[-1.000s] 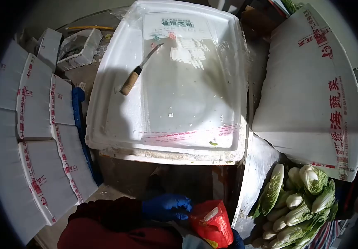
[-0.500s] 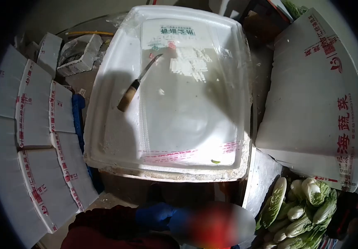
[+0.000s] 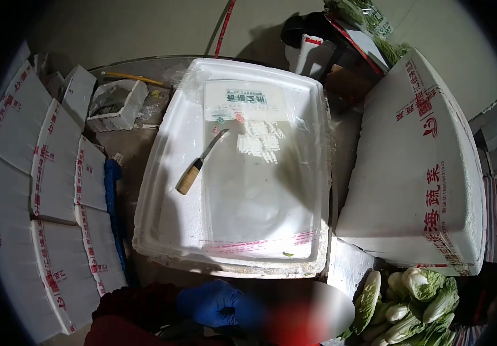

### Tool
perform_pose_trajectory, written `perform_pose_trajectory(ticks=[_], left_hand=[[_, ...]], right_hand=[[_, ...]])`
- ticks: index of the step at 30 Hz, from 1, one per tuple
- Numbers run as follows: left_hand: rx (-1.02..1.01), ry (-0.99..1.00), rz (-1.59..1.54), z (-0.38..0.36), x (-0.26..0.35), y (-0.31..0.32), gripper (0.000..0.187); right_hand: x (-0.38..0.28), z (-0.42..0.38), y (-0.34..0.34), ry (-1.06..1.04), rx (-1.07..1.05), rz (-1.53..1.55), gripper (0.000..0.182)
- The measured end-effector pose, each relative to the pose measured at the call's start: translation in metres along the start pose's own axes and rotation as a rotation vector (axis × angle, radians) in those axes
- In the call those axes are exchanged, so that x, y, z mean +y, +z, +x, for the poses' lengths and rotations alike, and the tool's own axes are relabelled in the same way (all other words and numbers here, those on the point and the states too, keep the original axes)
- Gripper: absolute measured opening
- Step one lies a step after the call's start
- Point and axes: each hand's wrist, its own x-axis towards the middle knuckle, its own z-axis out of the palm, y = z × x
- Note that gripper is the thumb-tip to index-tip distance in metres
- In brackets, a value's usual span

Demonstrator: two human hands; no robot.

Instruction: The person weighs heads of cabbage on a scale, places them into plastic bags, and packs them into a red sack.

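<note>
My left hand [image 3: 211, 303], in a blue glove, is at the bottom edge with its fingers curled against a red bag [image 3: 300, 314], which is blurred. A dark red sleeve [image 3: 133, 314] covers that arm. My right hand is out of sight. Just beyond the hand lies a big white foam lid [image 3: 165, 225]. On the lid rest a knife with a wooden handle [image 3: 201, 162] and a flat stack of clear plastic bags [image 3: 257, 196].
A large white foam box with red print [image 3: 415, 173] stands at the right, with several pale green cabbages [image 3: 410, 303] below it. Taped foam boxes [image 3: 52, 173] line the left side. A blue strip [image 3: 113, 196] and a broken foam piece [image 3: 116, 104] lie between them and the lid.
The view has tilted up, so the lid and knife sit lower in frame and more of the far wall shows. My left hand stays by the red bag.
</note>
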Motion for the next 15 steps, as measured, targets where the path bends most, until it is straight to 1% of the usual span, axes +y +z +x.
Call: perform_pose_trajectory(ticks=[2,3,5,6,8,9,11,12,14,15], left_hand=[[0.039,0.017,-0.023,0.0,-0.004,-0.008,0.018],[0.025,0.024,-0.027,-0.001,-0.006,-0.011,0.018],[0.049,-0.038,0.05,-0.002,-0.009,-0.018,0.019],[0.042,-0.035,0.048,-0.001,-0.011,-0.021,0.019],[0.115,0.017,0.313,0.002,-0.012,-0.024,0.02],[0.116,0.019,0.315,0.005,-0.009,-0.026,0.02],[0.275,0.066,0.785,0.016,0.002,-0.031,0.019],[0.316,0.038,0.821,0.022,0.005,-0.037,0.019],[0.348,0.002,1.151,0.038,0.006,-0.045,0.022],[0.346,-0.024,1.235,0.047,0.0,-0.05,0.023]], right_hand=[[0.001,0.003,-0.003,-0.017,0.029,0.02,0.095],[0.001,0.004,-0.004,-0.023,0.045,0.031,0.095],[0.002,0.005,-0.007,-0.038,0.075,0.056,0.095],[0.001,0.006,-0.008,-0.043,0.083,0.068,0.095],[-0.002,0.004,-0.009,-0.052,0.091,0.088,0.095],[-0.005,0.003,-0.008,-0.06,0.092,0.099,0.095],[-0.01,-0.003,-0.006,-0.073,0.09,0.125,0.094],[-0.012,-0.008,-0.005,-0.076,0.091,0.14,0.094],[-0.014,-0.021,-0.002,-0.079,0.093,0.172,0.094],[-0.015,-0.032,0.002,-0.071,0.095,0.189,0.094]])
